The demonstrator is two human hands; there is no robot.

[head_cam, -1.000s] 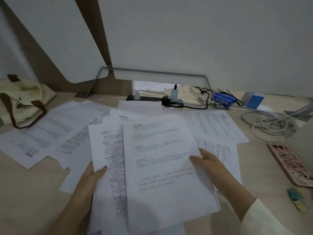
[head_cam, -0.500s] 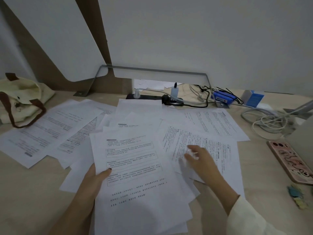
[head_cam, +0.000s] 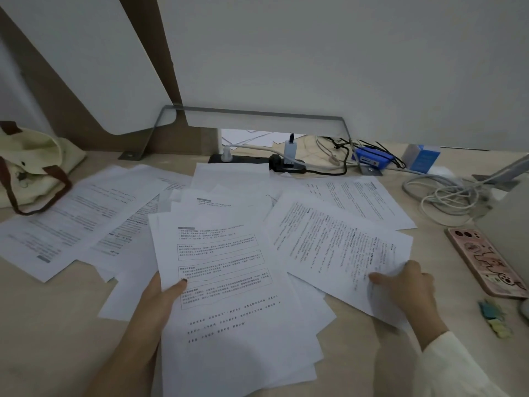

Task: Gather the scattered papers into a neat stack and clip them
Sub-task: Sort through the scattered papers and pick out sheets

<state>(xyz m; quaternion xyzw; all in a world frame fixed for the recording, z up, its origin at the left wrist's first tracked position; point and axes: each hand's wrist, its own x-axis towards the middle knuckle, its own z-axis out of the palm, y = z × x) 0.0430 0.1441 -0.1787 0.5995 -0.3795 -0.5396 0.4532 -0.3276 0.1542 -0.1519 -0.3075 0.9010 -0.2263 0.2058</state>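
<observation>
Leftmost, a cream bag (head_cam: 28, 167) with brown straps is seen on the table (head_cam: 43, 339), and loose printed sheets (head_cam: 71, 222) are spread flat beside it. Nearer the middle, a fanned bundle of papers (head_cam: 229, 296) is held by the left hand (head_cam: 156, 303): its grip is closed on the bundle's left edge, with the thumb laid on the top page and the fingers hidden beneath. Behind the bundle, a power strip (head_cam: 243, 159) is set by the wall. To the right, a single sheet (head_cam: 337, 245) is pinched near its right corner by the right hand (head_cam: 406, 285), the grip curled over the paper's edge. Its left edge is touching the bundle. Further right, a phone (head_cam: 486, 262) in a pink case is laid flat, with coiled cables (head_cam: 446, 196) behind it. Small blue and yellow clips (head_cam: 495, 322) are seen just in front, apart from the papers.
</observation>
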